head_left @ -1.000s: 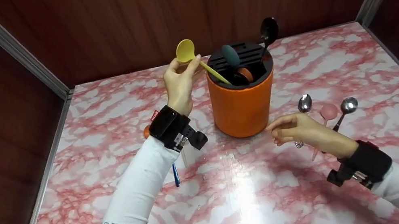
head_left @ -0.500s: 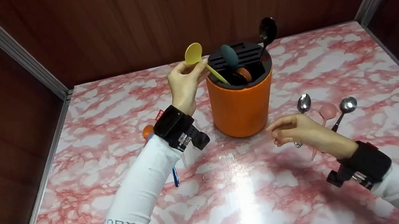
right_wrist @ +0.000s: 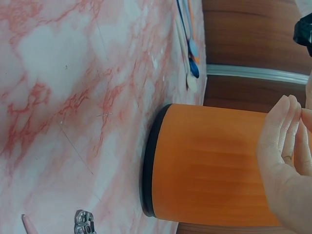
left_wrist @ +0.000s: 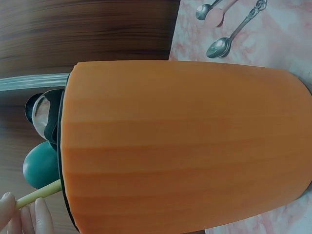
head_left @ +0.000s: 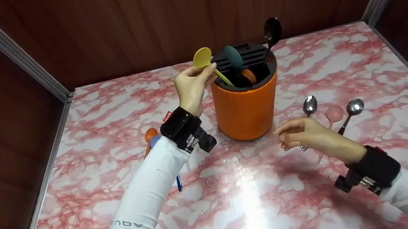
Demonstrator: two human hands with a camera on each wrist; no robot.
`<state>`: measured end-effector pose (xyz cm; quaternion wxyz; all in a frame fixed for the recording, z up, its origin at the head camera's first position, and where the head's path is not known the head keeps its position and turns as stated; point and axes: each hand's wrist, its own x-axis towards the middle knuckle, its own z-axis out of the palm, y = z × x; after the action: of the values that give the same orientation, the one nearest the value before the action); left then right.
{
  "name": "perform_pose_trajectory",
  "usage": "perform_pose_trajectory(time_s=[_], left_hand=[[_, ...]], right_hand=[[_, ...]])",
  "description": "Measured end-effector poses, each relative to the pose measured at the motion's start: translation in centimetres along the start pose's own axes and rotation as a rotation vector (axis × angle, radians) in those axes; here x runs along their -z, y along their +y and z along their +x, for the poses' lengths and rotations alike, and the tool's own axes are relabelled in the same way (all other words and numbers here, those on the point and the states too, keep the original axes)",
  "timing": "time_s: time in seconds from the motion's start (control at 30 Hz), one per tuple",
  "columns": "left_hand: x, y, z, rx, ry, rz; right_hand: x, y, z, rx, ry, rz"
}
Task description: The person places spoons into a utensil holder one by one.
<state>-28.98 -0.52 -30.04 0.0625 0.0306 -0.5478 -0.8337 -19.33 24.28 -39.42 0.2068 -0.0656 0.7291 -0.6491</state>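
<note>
My left hand (head_left: 193, 87) pinches a yellow spoon (head_left: 202, 57) just under its bowl, at the left rim of an orange utensil holder (head_left: 248, 113) with a black slotted top. The yellow handle (left_wrist: 41, 193) runs down into the holder's opening. A dark green spoon (head_left: 234, 57), a black spoon (head_left: 273, 31) and an orange-and-black piece (head_left: 248, 76) stand in the same holder. To the right of the holder's base, my right hand (head_left: 304, 134) hovers with loosely bent fingers and nothing in them.
Beside my right hand lie a silver spoon (head_left: 310, 105), a pink spoon (head_left: 334, 113) and a dark-handled metal spoon (head_left: 355, 106). An orange spoon (head_left: 151, 134) and a blue handle (head_left: 179, 182) show around my left forearm. Wood-patterned panels (head_left: 170, 15) enclose the marbled table (head_left: 279, 210).
My left hand has moved a little right and down, sinking the yellow spoon's handle further into the holder. My right hand has stayed in place.
</note>
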Motion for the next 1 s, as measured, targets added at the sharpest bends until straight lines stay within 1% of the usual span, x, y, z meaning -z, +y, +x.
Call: perform_pose_trajectory(time_s=[0.2, 0.5, 0.77, 1.0], left_hand=[[0.02, -0.31, 0.11, 0.007, 0.007, -0.009], [0.18, -0.40, 0.18, 0.017, -0.014, 0.032], [0.44, -0.60, 0.19, 0.002, -0.028, 0.107], [0.89, -0.94, 0.32, 0.020, -0.061, 0.176]], right_hand=[[-0.01, 0.29, 0.09, 0.005, -0.008, 0.028], [0.16, 0.50, -0.10, 0.024, -0.034, 0.025], [0.23, 0.61, -0.12, 0.020, -0.031, 0.017], [0.22, 0.69, -0.17, 0.024, -0.038, 0.017]])
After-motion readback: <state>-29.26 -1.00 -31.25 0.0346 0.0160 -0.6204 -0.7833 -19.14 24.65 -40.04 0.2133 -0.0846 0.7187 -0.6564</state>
